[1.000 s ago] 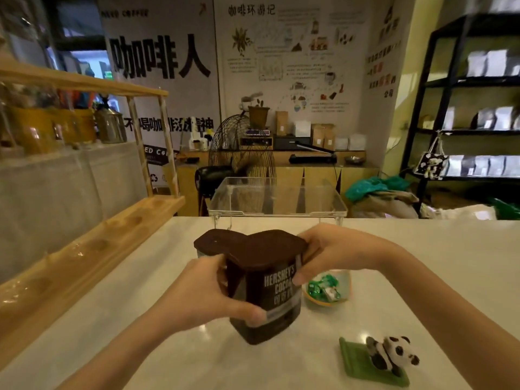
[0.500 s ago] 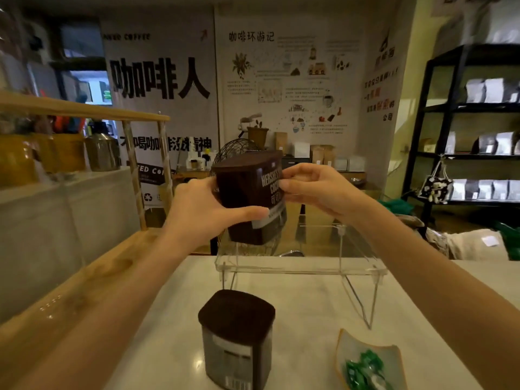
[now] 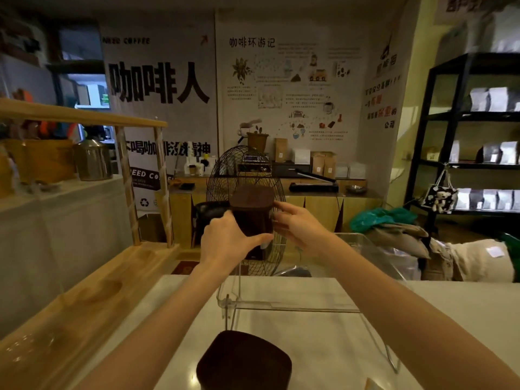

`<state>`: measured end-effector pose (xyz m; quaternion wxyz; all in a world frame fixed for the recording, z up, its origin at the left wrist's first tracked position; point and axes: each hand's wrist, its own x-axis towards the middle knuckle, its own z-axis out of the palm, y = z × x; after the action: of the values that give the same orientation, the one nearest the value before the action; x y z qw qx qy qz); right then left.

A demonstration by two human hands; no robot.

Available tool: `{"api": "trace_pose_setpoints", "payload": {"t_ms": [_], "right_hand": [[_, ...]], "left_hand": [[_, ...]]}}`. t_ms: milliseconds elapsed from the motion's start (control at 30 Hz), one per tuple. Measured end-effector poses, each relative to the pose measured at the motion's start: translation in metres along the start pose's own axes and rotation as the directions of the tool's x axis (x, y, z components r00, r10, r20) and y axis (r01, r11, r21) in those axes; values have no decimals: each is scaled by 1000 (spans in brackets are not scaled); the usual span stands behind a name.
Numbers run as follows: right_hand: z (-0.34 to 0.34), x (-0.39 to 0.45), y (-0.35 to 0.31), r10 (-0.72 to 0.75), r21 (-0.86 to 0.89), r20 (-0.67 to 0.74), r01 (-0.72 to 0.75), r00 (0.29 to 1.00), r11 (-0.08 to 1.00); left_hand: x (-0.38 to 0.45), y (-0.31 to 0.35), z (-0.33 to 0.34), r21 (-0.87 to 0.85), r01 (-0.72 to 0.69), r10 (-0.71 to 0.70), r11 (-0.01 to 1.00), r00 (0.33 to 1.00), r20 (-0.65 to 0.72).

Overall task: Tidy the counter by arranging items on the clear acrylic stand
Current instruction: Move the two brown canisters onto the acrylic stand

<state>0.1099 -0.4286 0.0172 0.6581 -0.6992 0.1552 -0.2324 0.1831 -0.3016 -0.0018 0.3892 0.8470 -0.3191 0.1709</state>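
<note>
A dark brown cocoa tin [image 3: 251, 220] with a brown lid is upright between both hands, over the back left part of the clear acrylic stand [image 3: 289, 306]. My left hand [image 3: 225, 244] wraps its left side, thumb across the front. The fingers of my right hand [image 3: 299, 229] press on its right side. I cannot tell whether the tin's base touches the stand's top. A second brown-lidded tin [image 3: 243, 361] stands on the white counter [image 3: 464, 311] in front of the stand, at the bottom edge of the view.
A wooden rack [image 3: 84, 294] runs along the counter's left side. Behind the stand is a black wire fan cage [image 3: 242, 170]. A black shelf unit [image 3: 475, 116] with bags stands at the right. A dish's corner [image 3: 372, 385] shows at the bottom.
Both hands have carried the tin forward and down, from chest height in front of the stand to its back left part. The view has come closer to the stand.
</note>
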Motion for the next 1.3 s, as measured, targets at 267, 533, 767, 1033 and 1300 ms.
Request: {"api": "trace_pose_setpoints", "payload": {"t_ms": [267,533,767,1033,1300], "right_hand": [[7,18,19,52,-65,-87,-57,995,996],[14,23,29,33,-72,-157,-45,987,996],[15,21,34,-19,-127,-129,3,991,992],[13,2,37,-65,-350,-78,34,995,936],[0,-66,20,-98,-689,56,110,994,716]], "left_hand": [[1,-6,9,174,33,-42,984,998,50],[5,-8,13,189,33,-43,982,998,48],[7,-8,16,191,32,-39,981,999,31],[4,-5,12,260,40,-52,965,998,39],[0,-4,3,314,17,-71,949,984,162]]}}
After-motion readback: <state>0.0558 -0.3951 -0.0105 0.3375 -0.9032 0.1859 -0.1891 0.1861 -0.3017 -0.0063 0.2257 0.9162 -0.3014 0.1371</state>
